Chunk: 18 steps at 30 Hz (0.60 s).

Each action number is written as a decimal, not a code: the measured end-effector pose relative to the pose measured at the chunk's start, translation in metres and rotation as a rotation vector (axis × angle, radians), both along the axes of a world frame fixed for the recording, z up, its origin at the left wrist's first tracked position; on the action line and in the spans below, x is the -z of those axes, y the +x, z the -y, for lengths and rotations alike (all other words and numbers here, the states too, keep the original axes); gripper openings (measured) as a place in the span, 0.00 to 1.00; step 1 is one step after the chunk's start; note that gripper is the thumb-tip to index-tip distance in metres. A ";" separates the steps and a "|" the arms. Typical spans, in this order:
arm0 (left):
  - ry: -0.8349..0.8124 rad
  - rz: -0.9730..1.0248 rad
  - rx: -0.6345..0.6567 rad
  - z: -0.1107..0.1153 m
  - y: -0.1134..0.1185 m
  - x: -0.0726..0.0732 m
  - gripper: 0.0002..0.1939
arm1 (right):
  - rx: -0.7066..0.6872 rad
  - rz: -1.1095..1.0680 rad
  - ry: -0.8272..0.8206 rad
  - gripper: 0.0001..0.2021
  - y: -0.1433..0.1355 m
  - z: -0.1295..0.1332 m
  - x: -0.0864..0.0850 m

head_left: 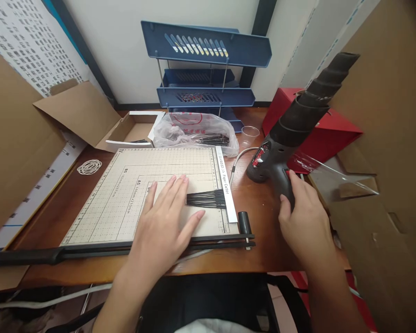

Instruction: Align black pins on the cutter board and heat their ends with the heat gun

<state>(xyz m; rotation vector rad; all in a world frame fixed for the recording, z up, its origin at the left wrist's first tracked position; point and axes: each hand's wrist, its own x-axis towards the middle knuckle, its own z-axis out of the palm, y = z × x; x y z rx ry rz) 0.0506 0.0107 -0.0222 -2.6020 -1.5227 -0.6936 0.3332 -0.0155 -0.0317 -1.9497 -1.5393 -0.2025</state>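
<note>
My left hand [164, 219] lies with its fingers spread on the cream, gridded board of a paper cutter [100, 203]. Just right of its fingertips, a row of thin black strands [206, 199] lies side by side, with the right ends against the white strip [227, 189] at the board's right edge. My right hand [307, 215] is wrapped round the handle of a black heat gun [287, 134], whose stepped nozzle points up and away to the right. The cutter's black blade arm [90, 251] runs along the near edge of the board.
Behind the board are a clear plastic bag [194, 129] of black pieces, an open cardboard box [138, 127], a clear cup [250, 135] and a blue rack [208, 48]. A red box [333, 134] stands right, a white coil [89, 167] lies left, and cardboard flanks both sides.
</note>
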 end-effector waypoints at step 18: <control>-0.199 0.287 -0.167 -0.008 -0.012 0.011 0.24 | -0.580 -3.963 0.353 0.45 -0.023 -0.093 -0.050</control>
